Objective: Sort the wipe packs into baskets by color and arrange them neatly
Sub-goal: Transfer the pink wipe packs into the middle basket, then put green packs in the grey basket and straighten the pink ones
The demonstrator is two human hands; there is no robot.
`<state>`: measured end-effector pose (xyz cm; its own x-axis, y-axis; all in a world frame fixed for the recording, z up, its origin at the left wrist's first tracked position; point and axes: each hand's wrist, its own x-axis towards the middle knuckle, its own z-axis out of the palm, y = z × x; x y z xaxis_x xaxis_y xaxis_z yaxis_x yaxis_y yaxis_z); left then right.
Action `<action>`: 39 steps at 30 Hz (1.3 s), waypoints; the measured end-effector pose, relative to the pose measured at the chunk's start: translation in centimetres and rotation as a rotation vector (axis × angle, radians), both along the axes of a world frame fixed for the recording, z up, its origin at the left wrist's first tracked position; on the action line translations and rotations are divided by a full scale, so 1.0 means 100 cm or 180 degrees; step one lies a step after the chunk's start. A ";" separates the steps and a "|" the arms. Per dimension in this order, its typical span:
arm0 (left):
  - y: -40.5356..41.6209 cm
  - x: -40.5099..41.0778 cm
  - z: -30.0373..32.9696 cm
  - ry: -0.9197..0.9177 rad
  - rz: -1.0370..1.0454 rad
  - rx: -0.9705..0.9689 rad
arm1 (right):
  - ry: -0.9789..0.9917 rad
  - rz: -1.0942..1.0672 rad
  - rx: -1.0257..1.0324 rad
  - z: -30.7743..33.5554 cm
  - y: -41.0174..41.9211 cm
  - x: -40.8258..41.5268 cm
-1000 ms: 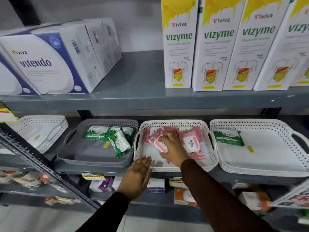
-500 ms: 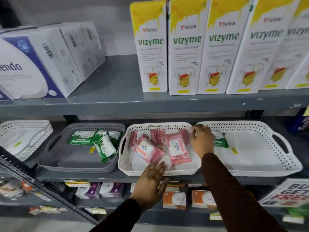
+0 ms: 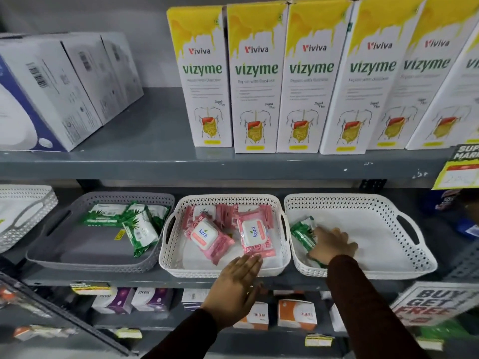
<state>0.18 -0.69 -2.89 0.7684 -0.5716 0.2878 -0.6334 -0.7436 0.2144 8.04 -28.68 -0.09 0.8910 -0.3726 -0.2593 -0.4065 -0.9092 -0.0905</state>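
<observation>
Green wipe pack (image 3: 302, 233) beside pink packs' basket (image 3: 284, 265), under right hand (image 3: 331, 244).

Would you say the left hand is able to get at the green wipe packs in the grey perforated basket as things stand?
Probably yes. The left hand hangs flat and empty at the front rim of the middle white perforated basket. The green wipe packs lie uncovered in the open-topped grey perforated basket just to its left, with nothing between.

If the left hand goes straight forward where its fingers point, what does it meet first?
Most likely the front rim of the middle white basket: the left hand has its fingertips about at that rim already. Just beyond lies a pink wipe pack. Depth is unclear.
</observation>
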 end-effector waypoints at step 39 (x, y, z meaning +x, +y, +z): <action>0.398 0.014 0.025 0.0031 0.1540 -0.0446 | -0.1149 0.2117 0.0994 0.030 0.499 0.038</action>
<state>1.61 39.09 -0.39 0.9389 -0.1057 0.3276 -0.2207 -0.9152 0.3373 11.86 21.17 2.94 0.9487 0.3054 0.0815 0.3117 -0.8611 -0.4017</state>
